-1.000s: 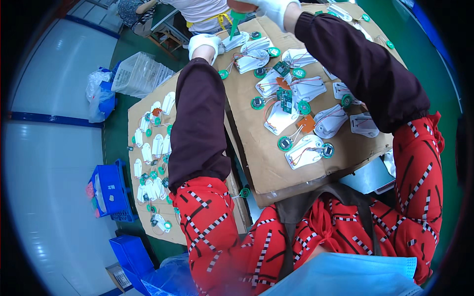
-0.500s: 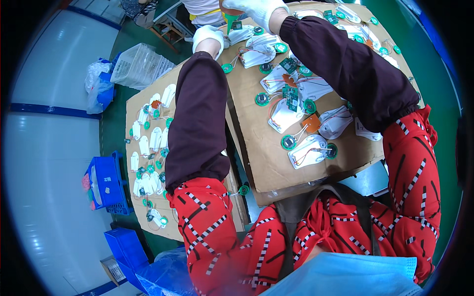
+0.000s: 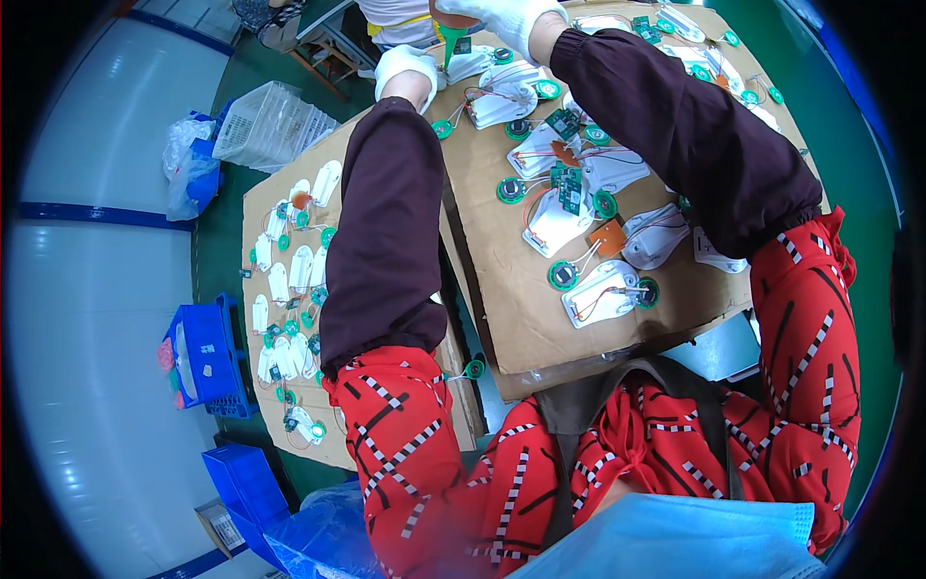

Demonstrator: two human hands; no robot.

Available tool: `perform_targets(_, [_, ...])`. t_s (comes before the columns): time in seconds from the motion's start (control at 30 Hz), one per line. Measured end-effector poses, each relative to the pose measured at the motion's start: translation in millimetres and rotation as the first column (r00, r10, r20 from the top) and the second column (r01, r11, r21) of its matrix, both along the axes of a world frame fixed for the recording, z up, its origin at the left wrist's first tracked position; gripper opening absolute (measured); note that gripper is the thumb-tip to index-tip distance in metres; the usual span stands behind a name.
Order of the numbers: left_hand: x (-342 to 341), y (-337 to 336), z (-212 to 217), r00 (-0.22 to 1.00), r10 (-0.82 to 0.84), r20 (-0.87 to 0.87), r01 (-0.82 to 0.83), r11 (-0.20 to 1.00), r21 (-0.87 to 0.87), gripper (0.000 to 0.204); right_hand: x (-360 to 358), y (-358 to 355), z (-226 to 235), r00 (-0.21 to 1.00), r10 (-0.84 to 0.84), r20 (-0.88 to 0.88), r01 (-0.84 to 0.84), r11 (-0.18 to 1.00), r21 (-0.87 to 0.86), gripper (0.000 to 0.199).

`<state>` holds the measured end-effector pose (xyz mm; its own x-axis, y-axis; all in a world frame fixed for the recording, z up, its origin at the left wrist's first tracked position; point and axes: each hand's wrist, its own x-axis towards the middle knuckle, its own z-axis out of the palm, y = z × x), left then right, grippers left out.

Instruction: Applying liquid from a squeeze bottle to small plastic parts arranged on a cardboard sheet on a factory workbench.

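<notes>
Reaching to the far edge of the cardboard sheet (image 3: 502, 318) that covers the counter, both gloved hands are seen at the top of the head view. The right hand (image 3: 506, 17) is closed round an orange-bodied tool with a green nozzle (image 3: 450, 43), the nozzle pointed down and slightly toward the left hand. The left hand (image 3: 405, 66) is rested palm-down on the sheet; whether its fingers are closed on anything cannot be told, as they are curled out of sight.

The white plastic shell (image 3: 502, 101) with red wires is lain just right of the left hand and just below the nozzle tip, its long axis running left-right across the sheet. The right hand is the nearer of the two to it.

More white shells, green round discs (image 3: 510, 189) and small green circuit boards (image 3: 569, 188) are spread nearer the body. A second cardboard sheet (image 3: 265, 207) with similar parts is noted to the left.
</notes>
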<state>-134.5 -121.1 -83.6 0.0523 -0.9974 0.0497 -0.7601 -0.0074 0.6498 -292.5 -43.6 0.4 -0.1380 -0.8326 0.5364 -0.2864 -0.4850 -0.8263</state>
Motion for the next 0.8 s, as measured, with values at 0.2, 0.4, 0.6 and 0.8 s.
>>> perform_targets(0.2, [3.5, -15.3, -12.2, 0.997, -0.004, 0.08, 0.006, 1.0, -0.024, 0.027, -6.1, -8.3, -7.9, 0.981, 0.153, 0.119, -0.148, 0.988, -0.051, 0.06])
perform_targets(0.4, [5.1, -21.7, -18.9, 1.0, -0.027, 0.01, 0.028, 0.999, -0.043, 0.027, -8.1, -13.0, -13.5, 0.987, 0.145, 0.075, -0.141, 0.989, -0.051, 0.06])
perform_targets(0.6, [13.2, -34.1, -29.2, 0.999, -0.038, 0.011, 0.038, 0.999, -0.023, 0.027, -5.8, -19.2, -18.0, 0.976, 0.175, 0.127, -0.167, 0.983, -0.07, 0.06])
perform_targets(0.8, [9.0, -29.2, -27.4, 0.998, -0.044, -0.052, 0.042, 0.999, -0.026, 0.027, -15.6, -11.5, -7.8, 0.98, 0.131, 0.15, -0.153, 0.977, 0.15, 0.041])
